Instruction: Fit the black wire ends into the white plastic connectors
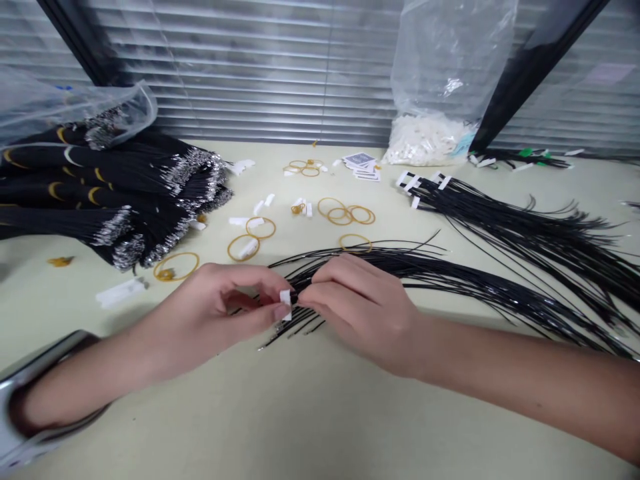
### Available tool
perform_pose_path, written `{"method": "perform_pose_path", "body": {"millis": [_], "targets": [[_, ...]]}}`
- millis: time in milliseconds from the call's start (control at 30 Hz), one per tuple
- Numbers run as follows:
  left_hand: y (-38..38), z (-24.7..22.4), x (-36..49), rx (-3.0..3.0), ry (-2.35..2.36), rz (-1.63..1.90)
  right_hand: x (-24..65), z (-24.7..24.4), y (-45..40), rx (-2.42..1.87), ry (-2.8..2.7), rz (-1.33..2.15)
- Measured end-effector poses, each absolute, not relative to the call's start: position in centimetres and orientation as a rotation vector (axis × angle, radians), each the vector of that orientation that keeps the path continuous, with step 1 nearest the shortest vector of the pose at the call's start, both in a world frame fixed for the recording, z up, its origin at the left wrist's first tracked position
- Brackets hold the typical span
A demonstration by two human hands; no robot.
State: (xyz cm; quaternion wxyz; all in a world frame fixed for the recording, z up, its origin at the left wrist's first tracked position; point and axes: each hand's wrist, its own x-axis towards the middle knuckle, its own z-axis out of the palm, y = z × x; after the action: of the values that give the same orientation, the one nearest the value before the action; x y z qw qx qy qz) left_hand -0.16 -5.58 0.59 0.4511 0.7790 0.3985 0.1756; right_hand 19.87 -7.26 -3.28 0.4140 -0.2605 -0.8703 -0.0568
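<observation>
My left hand [235,300] pinches a small white plastic connector [286,305] between thumb and forefinger. Right beside it, my right hand [363,310] has its fingers closed on a thin black wire whose end meets the connector; how far the end sits inside is hidden by the fingertips. Under and behind both hands lies a loose bundle of black wires [450,280], fanning off to the right. Some wire tips with small metal terminals [265,345] stick out below the left fingers.
Thick bundles of black wires [165,193] with metal ends lie at left under a plastic bag. Rubber bands [340,215] and white connectors [123,292] are scattered about. Wires with white connectors [480,213] lie right, near a bag of white parts [425,137] by the blinds.
</observation>
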Motion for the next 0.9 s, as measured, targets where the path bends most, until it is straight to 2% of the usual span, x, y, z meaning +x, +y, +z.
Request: {"method": "perform_pose_path", "body": {"millis": [267, 467, 900], "targets": [[-5.4, 0.4, -0.2, 2.030, 1.056, 0.605, 19.9, -1.9, -7.3, -0.670, -2.189, -0.243], [-4.6, 0.0, -0.3, 1.977, 1.138, 0.630, 20.2, 0.4, -8.2, -0.786, -2.815, 0.013], [-4.5, 0.3, -0.5, 1.909, 1.120, 0.601, 19.8, -1.3, -8.6, -0.928, -2.807, -0.244]]}}
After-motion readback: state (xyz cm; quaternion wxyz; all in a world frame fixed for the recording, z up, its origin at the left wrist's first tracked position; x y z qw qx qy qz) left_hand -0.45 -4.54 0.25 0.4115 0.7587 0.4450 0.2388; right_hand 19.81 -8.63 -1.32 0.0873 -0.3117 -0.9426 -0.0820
